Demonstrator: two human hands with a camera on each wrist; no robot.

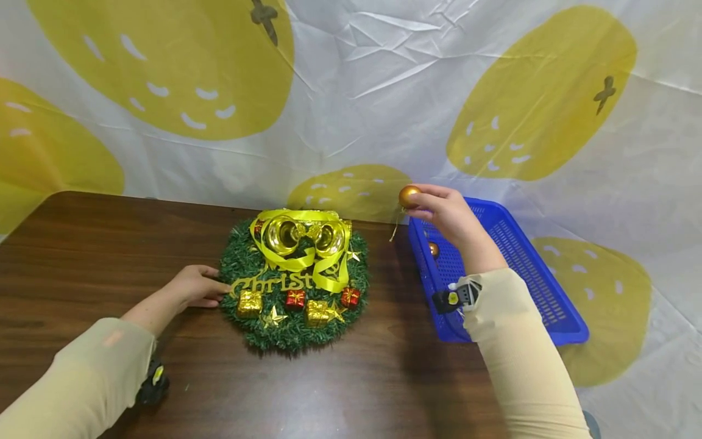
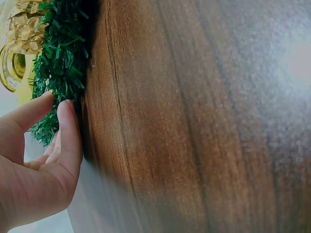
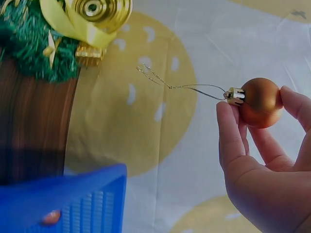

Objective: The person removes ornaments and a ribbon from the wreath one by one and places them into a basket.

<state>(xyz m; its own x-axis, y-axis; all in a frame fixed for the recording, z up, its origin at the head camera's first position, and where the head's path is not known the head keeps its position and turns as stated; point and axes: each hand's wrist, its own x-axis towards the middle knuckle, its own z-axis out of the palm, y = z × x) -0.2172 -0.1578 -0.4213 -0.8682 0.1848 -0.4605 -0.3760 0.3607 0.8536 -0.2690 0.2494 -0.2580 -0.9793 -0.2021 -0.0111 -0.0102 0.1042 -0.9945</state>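
Observation:
A green tinsel Christmas wreath lies on the table, trimmed with gold bells, yellow ribbon, small gift boxes, stars and gold lettering. At its left edge my left hand holds the rim, thumb and fingers against the tinsel, as the left wrist view also shows; the fingertips are partly hidden there. My right hand, raised over the far left part of the blue basket, pinches an orange-gold bauble between thumb and fingers. From the bauble's gold cap a thin hanging loop dangles freely.
The blue plastic basket stands to the right of the wreath, and another orange-gold bauble lies inside it. Behind the brown wooden table hangs a white cloth printed with yellow fruit shapes.

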